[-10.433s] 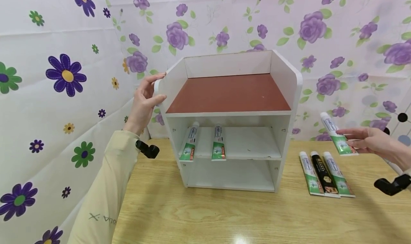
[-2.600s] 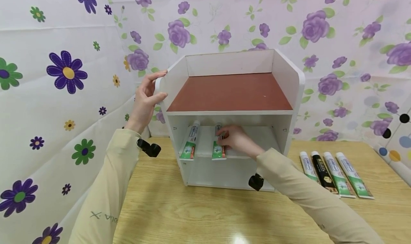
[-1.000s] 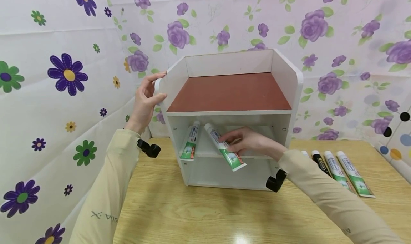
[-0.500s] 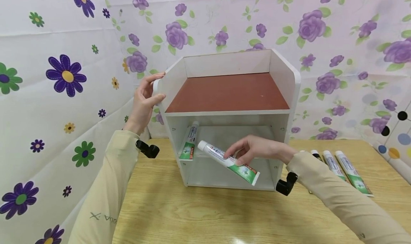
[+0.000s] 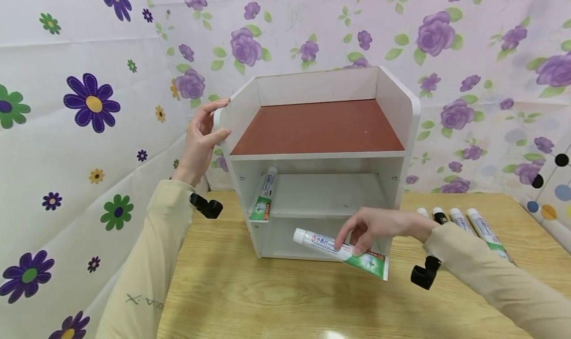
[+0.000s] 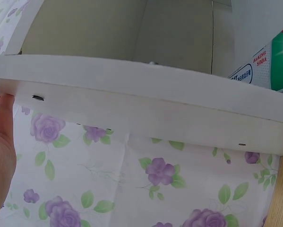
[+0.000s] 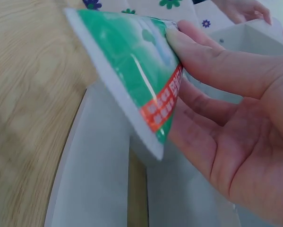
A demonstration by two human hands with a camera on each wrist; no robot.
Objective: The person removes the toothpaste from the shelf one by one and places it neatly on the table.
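The cabinet (image 5: 317,128) holds one toothpaste tube (image 5: 263,196) (right hand (image 5: 381,225) pinching another tube (image 5: 347,254)).

the head camera looks forward and down from the near side of the table (image 5: 267,299), back enough to fit the whole shelf (image 5: 321,126), the left hand (image 5: 198,143) and the right hand (image 5: 376,227). the left wrist camera is close to the shelf's left side, turned sideways toward the far flowery cloth (image 6: 103,187), and shares the left hand with the head view. the right wrist camera, very near the held tube (image 7: 127,56), faces left and shares it with the head view.
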